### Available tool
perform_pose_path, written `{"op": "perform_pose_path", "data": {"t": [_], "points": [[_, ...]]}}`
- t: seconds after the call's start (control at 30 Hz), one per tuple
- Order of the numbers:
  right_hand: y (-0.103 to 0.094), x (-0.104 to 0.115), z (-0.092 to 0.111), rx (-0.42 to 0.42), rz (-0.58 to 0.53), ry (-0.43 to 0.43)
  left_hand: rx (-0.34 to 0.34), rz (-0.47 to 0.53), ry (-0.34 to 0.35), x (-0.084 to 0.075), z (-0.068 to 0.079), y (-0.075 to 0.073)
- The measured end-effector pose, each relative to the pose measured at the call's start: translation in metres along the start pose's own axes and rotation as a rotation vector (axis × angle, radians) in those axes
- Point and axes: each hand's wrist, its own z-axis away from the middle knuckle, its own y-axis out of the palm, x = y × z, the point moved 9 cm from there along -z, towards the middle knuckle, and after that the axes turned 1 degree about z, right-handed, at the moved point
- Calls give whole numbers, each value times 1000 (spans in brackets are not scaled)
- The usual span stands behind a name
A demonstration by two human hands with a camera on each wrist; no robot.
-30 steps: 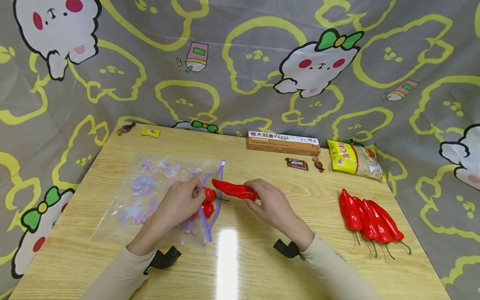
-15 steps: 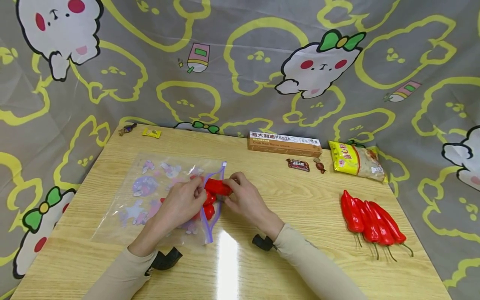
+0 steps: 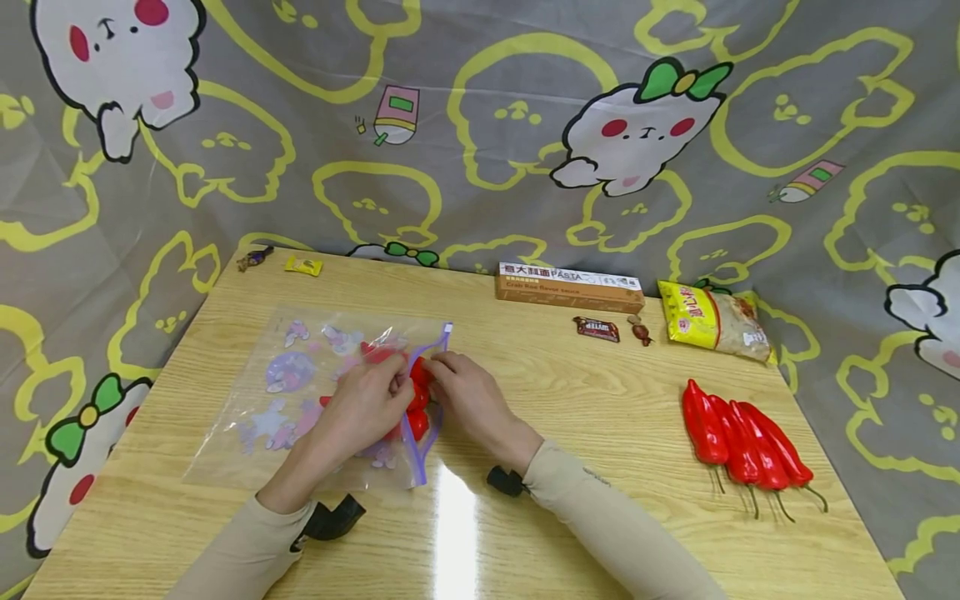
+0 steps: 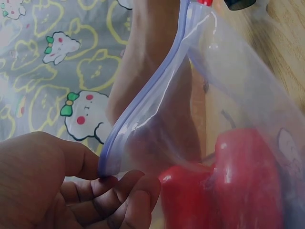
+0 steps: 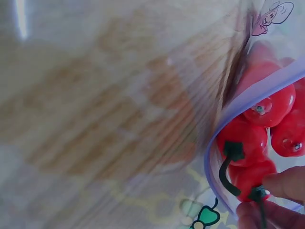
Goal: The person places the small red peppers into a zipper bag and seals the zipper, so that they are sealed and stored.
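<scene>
Bag rim (image 4: 136, 109) pinched by left fingers (image 4: 140, 205), red pepper (image 5: 250, 174) pinched by right fingers (image 5: 288, 183), other peppers (image 5: 269, 107) bagged beside them

Four red chili peppers (image 3: 742, 457) lie right of the right hand (image 3: 474, 404); at least four loose peppers (image 5: 247, 138) show in one zip bag (image 3: 232, 417) under the left hand (image 3: 371, 396). Beyond the left hand, two wrapped candies (image 3: 303, 266); beyond the right, two wrapped sweets (image 3: 597, 329), one pasta box (image 3: 568, 292), one yellow food packet (image 3: 693, 315).
</scene>
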Motion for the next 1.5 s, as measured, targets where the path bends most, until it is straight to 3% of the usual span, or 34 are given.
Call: {"op": "perform_pose_path", "data": {"t": [0.23, 0.43, 0.53, 0.7, 0.93, 1.03, 1.13, 1.2, 1.3, 1.5], "points": [[-3, 3, 1, -17, 52, -23, 3, 4, -14, 2, 0, 0], [-32, -12, 24, -69, 112, 8, -2, 4, -11, 2, 0, -1], [-57, -36, 49, -87, 153, 77, 2, 16, -14, 3, 0, -1], [-100, -95, 105, -111, 242, 284, -4, 20, -6, 2, 0, -2], [-147, -157, 185, -130, 441, 490, 3, 38, -24, 5, 0, -2], [-159, -178, 213, -57, 494, 641, 1, 40, -24, 5, 0, -3], [-158, -198, 241, 105, 493, 842, 3, 37, -29, 5, 1, -3], [-154, -205, 255, 202, 480, 931, 4, 34, -29, 5, 1, -3], [-148, -210, 265, 279, 455, 984, 10, 33, -36, 5, 0, -2], [-141, -209, 267, 299, 429, 981, 19, 37, -40, 5, 1, -2]]}}
